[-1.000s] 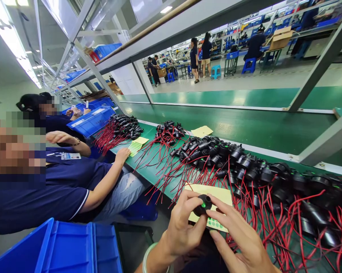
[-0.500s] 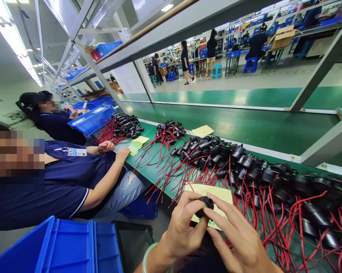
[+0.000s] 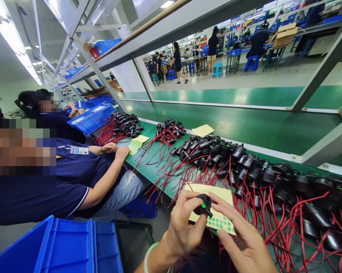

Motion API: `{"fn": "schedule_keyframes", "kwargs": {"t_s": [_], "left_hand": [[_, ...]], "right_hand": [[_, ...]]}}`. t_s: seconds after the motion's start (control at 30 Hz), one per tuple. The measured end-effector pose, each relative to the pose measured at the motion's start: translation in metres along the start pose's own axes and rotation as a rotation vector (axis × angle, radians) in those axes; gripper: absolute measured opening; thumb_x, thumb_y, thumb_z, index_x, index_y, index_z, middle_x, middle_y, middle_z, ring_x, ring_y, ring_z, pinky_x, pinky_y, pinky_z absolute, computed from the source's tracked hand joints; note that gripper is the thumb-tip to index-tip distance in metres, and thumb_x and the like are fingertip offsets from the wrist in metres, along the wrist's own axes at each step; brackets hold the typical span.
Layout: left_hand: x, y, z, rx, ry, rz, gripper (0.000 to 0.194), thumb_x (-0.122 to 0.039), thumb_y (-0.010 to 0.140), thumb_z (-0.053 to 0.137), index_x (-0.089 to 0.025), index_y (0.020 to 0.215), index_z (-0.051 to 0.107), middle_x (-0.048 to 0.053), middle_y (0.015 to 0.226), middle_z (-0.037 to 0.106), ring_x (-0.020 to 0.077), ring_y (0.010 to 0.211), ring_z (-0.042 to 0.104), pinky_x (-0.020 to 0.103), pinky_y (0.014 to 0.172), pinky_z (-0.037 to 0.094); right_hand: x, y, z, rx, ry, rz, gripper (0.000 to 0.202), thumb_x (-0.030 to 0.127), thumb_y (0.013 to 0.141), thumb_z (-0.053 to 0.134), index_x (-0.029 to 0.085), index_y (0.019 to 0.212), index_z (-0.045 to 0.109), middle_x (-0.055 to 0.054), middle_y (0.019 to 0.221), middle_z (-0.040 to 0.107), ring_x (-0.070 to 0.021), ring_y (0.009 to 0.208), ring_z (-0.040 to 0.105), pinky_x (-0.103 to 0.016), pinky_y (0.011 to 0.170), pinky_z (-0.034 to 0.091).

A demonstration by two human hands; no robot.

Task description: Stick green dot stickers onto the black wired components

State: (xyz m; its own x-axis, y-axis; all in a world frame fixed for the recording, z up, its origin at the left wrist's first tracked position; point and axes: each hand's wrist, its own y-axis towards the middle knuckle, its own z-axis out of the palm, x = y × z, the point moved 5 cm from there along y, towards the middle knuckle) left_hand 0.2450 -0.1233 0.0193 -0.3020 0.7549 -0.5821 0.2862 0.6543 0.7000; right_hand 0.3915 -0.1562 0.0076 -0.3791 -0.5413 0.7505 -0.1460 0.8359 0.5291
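My left hand pinches a small black motor pump between thumb and fingers, its short spout tilted down to the right. A round green sticker shows on the pump's side. Close by on the right, my right hand is open, thumb spread away from the fingers; whether its fingertips touch the pump I cannot tell. Behind and below the pump lies a yellow sticker sheet with rows of green dots on its lower part. Beyond it spreads a long heap of black pumps with red wires.
On the left a co-worker sits with hands at another sheet of green dots. Blue crates stand at the lower left. A yellow paper lies by the green bench's rail. Metal posts cross the view.
My right hand has drawn back from the pump, its fingers spreading. The green sticker and the pump's spout now show plainly, and more dots on the sheet are uncovered.
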Motion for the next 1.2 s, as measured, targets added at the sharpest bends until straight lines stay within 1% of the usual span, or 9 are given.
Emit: {"fn": "schedule_keyframes", "kwargs": {"t_s": [0.13, 0.33, 0.57, 0.67, 0.83, 0.93, 1.07, 1.13, 1.2], "left_hand": [[0.006, -0.005, -0.001, -0.019, -0.055, -0.064, 0.053, 0.002, 0.077, 0.055, -0.022, 0.123, 0.044, 0.008, 0.103, 0.056, 0.0182, 0.091, 0.058, 0.034, 0.077, 0.054], [0.004, -0.006, 0.004, -0.001, -0.093, -0.089, 0.048, -0.001, 0.079, 0.058, -0.023, 0.12, 0.043, 0.009, 0.103, 0.059, 0.0191, 0.093, 0.06, 0.035, 0.078, 0.054], [0.0, -0.008, 0.0, 0.0, -0.185, -0.196, 0.042, -0.001, 0.078, 0.06, -0.023, 0.11, 0.045, 0.006, 0.101, 0.06, 0.0161, 0.089, 0.063, 0.026, 0.073, 0.056], [0.001, -0.005, -0.002, -0.025, -0.185, -0.26, 0.039, -0.002, 0.078, 0.06, -0.024, 0.107, 0.046, 0.004, 0.098, 0.059, 0.0138, 0.086, 0.063, 0.022, 0.07, 0.056], [0.016, 0.002, -0.012, -0.073, -0.085, -0.346, 0.038, -0.004, 0.076, 0.061, -0.022, 0.107, 0.051, 0.002, 0.097, 0.06, 0.0131, 0.085, 0.066, 0.02, 0.071, 0.057], [0.024, 0.015, -0.04, -0.182, 0.105, -0.31, 0.034, -0.009, 0.077, 0.064, -0.021, 0.107, 0.054, 0.002, 0.094, 0.062, 0.0134, 0.082, 0.068, 0.021, 0.071, 0.057], [0.029, 0.049, -0.083, -0.292, 0.489, -0.219, 0.032, -0.018, 0.079, 0.069, -0.019, 0.108, 0.055, 0.003, 0.096, 0.064, 0.0165, 0.086, 0.067, 0.025, 0.073, 0.056], [0.038, 0.073, -0.088, -0.245, 0.64, -0.161, 0.03, -0.02, 0.081, 0.067, -0.019, 0.108, 0.055, 0.005, 0.098, 0.064, 0.0193, 0.091, 0.065, 0.03, 0.077, 0.055], [0.056, 0.098, -0.076, -0.132, 0.72, -0.134, 0.027, -0.018, 0.083, 0.064, -0.018, 0.108, 0.055, 0.007, 0.1, 0.063, 0.0223, 0.095, 0.063, 0.035, 0.082, 0.054]], "right_hand": [[-0.009, -0.005, -0.006, -0.027, -0.036, 0.041, 0.037, 0.026, 0.095, 0.052, 0.024, 0.132, 0.05, -0.007, 0.136, 0.056, -0.0194, 0.124, 0.054, -0.029, 0.102, 0.047], [0.016, 0.004, -0.009, -0.06, -0.281, -0.307, 0.043, 0.012, 0.089, 0.053, 0.015, 0.131, 0.053, -0.016, 0.14, 0.047, -0.0248, 0.127, 0.049, -0.035, 0.101, 0.049], [0.016, 0.01, -0.002, -0.014, -0.471, -0.471, 0.042, 0.009, 0.088, 0.055, 0.011, 0.13, 0.055, -0.019, 0.135, 0.049, -0.0281, 0.13, 0.044, -0.04, 0.1, 0.047], [0.006, 0.007, -0.006, 0.004, -0.436, -0.485, 0.041, 0.009, 0.088, 0.054, 0.014, 0.129, 0.056, -0.017, 0.137, 0.048, -0.0272, 0.13, 0.044, -0.039, 0.101, 0.047], [-0.016, -0.002, -0.015, -0.031, -0.334, -0.365, 0.043, 0.012, 0.091, 0.051, 0.014, 0.133, 0.051, -0.017, 0.136, 0.05, -0.0245, 0.123, 0.052, -0.035, 0.095, 0.051], [-0.033, -0.01, -0.018, -0.062, -0.357, -0.297, 0.04, 0.016, 0.092, 0.052, 0.015, 0.132, 0.052, -0.015, 0.128, 0.057, -0.0227, 0.117, 0.057, -0.033, 0.093, 0.051], [-0.057, -0.02, -0.01, 0.001, -0.44, -0.23, 0.028, 0.027, 0.096, 0.05, 0.017, 0.119, 0.061, -0.01, 0.117, 0.065, -0.0215, 0.107, 0.063, -0.033, 0.086, 0.055], [-0.068, -0.025, -0.003, 0.042, -0.471, -0.207, 0.026, 0.031, 0.097, 0.047, 0.019, 0.114, 0.063, -0.008, 0.113, 0.067, -0.0209, 0.103, 0.065, -0.033, 0.083, 0.057], [-0.078, -0.028, 0.004, 0.08, -0.48, -0.184, 0.027, 0.033, 0.098, 0.045, 0.02, 0.111, 0.064, -0.008, 0.111, 0.068, -0.0206, 0.101, 0.066, -0.033, 0.081, 0.059]]}}
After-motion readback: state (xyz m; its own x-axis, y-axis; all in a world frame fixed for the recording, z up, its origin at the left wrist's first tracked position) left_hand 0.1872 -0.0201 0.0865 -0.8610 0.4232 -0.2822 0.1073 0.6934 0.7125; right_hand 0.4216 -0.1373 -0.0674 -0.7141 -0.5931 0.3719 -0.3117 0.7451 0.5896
